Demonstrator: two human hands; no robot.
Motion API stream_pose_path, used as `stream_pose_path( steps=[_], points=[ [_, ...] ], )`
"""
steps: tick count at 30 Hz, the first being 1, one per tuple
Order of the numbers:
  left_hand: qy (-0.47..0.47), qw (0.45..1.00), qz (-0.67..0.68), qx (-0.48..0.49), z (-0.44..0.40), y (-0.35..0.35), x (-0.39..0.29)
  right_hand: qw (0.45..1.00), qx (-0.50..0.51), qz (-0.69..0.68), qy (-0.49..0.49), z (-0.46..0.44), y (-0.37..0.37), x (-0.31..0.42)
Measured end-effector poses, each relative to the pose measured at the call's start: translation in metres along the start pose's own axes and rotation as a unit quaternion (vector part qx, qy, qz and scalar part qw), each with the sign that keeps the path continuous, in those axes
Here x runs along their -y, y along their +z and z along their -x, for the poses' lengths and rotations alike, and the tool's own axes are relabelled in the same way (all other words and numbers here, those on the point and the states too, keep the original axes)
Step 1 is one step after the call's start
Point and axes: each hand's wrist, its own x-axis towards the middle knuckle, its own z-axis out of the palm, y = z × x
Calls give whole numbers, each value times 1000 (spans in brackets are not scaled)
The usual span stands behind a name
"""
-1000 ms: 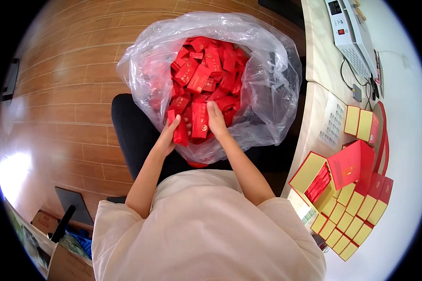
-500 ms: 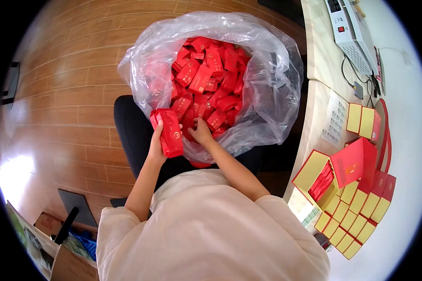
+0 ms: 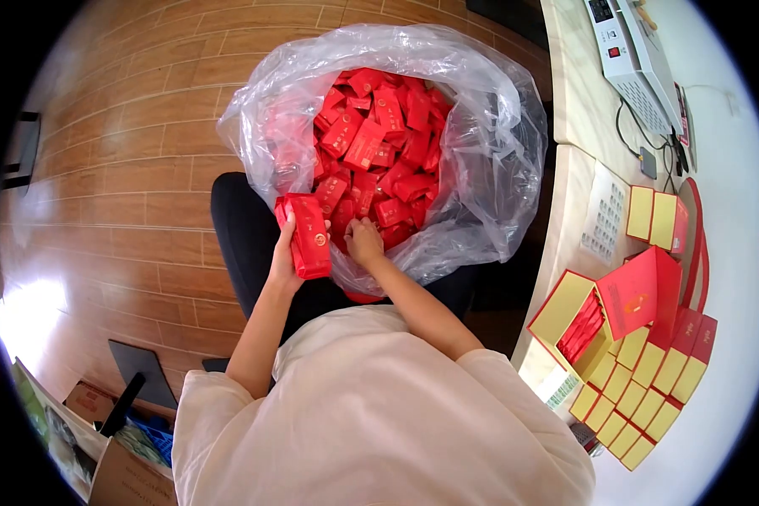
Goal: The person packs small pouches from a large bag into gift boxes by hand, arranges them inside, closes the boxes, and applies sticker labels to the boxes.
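My left hand (image 3: 287,257) is closed round a stack of red packets (image 3: 314,244) with gold print, held over the near left edge of the clear plastic bag (image 3: 489,135). Inside the bag lies a heap of loose red packets (image 3: 365,145). My right hand (image 3: 364,242) reaches in at the near side of the heap, its fingers bent and closed on a red packet (image 3: 341,221). The fingertips are partly hidden among the packets.
To the right, a table (image 3: 578,169) bears an open red and gold box (image 3: 552,316) holding red packets. Stacked yellow and red boxes (image 3: 641,396) stand beside it. A white machine (image 3: 641,76) with cables sits farther back. Wooden floor (image 3: 135,194) lies left.
My right hand's fingers have curled in among the packets near the bag's near side. My left hand still holds its stack. The whole view has shifted slightly.
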Motion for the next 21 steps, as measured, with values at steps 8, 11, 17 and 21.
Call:
stream_pose_path(
  steps=[8, 11, 17, 21],
  points=[
    [42, 979, -197, -22, -4, 30, 11, 990, -128, -46, -25, 20, -139, 30],
    [93, 943, -320, 20, -12, 57, 22, 988, -130, -71, -36, 41, -182, 47],
    [107, 892, -412, 155, 2, 134, 42, 942, -143, -300, 50, 76, -230, 68],
    [99, 877, -409, 232, 24, 184, 47, 894, -181, -409, 2, 128, -272, 63]
  ],
)
